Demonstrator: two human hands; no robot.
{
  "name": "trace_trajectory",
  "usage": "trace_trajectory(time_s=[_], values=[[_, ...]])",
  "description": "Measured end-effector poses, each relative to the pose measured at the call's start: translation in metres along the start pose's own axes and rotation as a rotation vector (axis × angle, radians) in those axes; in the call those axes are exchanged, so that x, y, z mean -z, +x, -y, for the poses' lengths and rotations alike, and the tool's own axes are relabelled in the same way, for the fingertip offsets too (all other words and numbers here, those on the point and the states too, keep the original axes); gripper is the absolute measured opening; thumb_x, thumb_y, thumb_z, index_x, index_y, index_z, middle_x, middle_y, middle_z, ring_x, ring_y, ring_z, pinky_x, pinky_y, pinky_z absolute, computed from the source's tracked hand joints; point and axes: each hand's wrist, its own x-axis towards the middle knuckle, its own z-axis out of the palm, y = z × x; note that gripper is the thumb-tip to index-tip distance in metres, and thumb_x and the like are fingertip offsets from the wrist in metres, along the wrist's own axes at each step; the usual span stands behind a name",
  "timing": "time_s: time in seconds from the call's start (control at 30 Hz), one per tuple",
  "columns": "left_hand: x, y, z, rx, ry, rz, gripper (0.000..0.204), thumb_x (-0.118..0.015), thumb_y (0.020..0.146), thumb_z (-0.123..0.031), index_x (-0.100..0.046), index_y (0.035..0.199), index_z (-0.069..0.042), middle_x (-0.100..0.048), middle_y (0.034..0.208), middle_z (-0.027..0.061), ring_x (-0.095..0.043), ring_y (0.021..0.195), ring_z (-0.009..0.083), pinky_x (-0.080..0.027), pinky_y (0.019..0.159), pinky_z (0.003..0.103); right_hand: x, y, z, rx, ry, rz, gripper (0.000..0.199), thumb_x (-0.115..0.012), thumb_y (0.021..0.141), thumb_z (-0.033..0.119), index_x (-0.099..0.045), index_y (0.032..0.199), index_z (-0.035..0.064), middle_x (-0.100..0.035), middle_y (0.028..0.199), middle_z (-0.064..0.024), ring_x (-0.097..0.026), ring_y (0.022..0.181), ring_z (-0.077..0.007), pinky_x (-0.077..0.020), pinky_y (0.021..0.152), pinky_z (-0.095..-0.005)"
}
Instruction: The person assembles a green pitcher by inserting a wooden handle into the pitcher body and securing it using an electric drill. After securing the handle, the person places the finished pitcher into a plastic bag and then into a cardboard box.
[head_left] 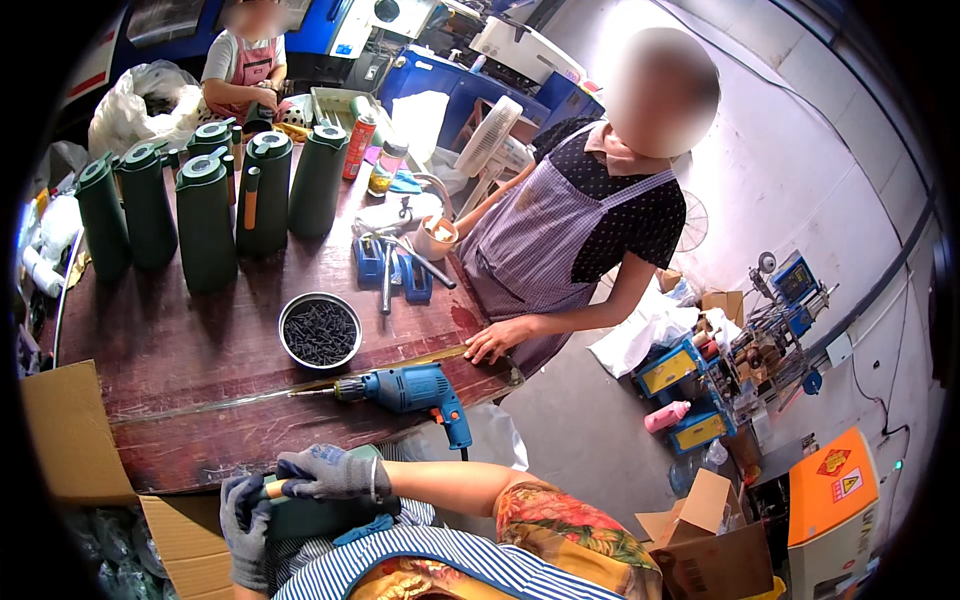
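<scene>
A dark green vacuum jug lies tilted across my lap at the table's near edge. My left hand, in a grey work glove, is closed around the handle end of it. Over its light wooden handle lies my right hand, also gloved, with its fingers closed on the jug from above. The fingertips are partly hidden. Just beyond my hands, a blue power drill rests on its side, its bit pointing left. Behind the drill is a round metal bowl of black screws.
Several green jugs stand at the table's back left. Blue holders with metal tools and a cup are near a co-worker in a checked apron, whose hand touches the table's right edge. Another person sits far left. Open cardboard box at left.
</scene>
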Motion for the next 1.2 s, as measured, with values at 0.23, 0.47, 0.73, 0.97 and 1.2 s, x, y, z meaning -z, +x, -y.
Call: trace_trajectory(time_s=[0.23, 0.47, 0.73, 0.97, 1.2], values=[[0.017, 0.03, -0.018, 0.037, 0.356, -0.183, 0.025, -0.071, 0.084, -0.011, -0.07, 0.106, 0.0, -0.067, 0.105, 0.0129, -0.063, 0.1, 0.028, -0.049, 0.092, 0.036, 0.059, -0.038, -0.004, 0.166, -0.565, -0.622, 0.046, -0.067, 0.088, 0.033, -0.064, 0.124, 0.005, -0.064, 0.124, -0.0191, -0.06, 0.114, -0.0372, -0.0461, 0.099, -0.0477], [0.025, 0.057, 0.007, -0.144, 0.878, 0.108, 0.035, -0.067, 0.082, -0.026, -0.065, 0.114, -0.01, -0.064, 0.116, 0.0112, -0.056, 0.117, 0.0348, -0.042, 0.102, 0.047, 0.055, -0.166, -0.11, -0.542, -0.707, -0.924, 0.085, -0.078, 0.082, 0.05, -0.046, 0.147, 0.0048, -0.057, 0.136, -0.0209, -0.058, 0.12, -0.0401, -0.0475, 0.1, -0.0472], [0.029, 0.108, -0.036, 0.176, 1.203, 0.628, 0.041, -0.071, 0.083, -0.031, -0.065, 0.118, -0.011, -0.062, 0.123, 0.0116, -0.058, 0.116, 0.0337, -0.045, 0.101, 0.046, 0.062, -0.175, -0.145, -0.533, -0.571, -0.737, 0.106, -0.084, 0.073, 0.034, -0.028, 0.156, 0.0009, -0.052, 0.137, -0.0229, -0.05, 0.122, -0.0428, -0.0414, 0.104, -0.0487], [-0.044, 0.195, -0.062, -0.248, 1.177, 0.526, 0.055, -0.077, 0.078, -0.035, -0.061, 0.126, -0.013, -0.063, 0.117, 0.0113, -0.06, 0.11, 0.0337, -0.048, 0.097, 0.043, 0.031, -0.189, -0.138, -0.387, -0.291, -0.856, 0.104, -0.083, 0.075, 0.029, -0.026, 0.157, 0.0006, -0.046, 0.147, -0.0247, -0.049, 0.127, -0.042, -0.0401, 0.106, -0.0494], [-0.145, 0.272, 0.007, -0.238, 1.382, 0.111, 0.037, -0.075, 0.083, -0.043, -0.07, 0.105, -0.013, -0.06, 0.118, 0.0059, -0.056, 0.111, 0.0296, -0.044, 0.093, 0.046, 0.026, -0.184, -0.132, -0.365, -0.103, -0.901, 0.105, -0.085, 0.074, 0.026, -0.026, 0.157, 0.0002, -0.046, 0.146, -0.0262, -0.051, 0.127, -0.0413, -0.0413, 0.106, -0.0483]])
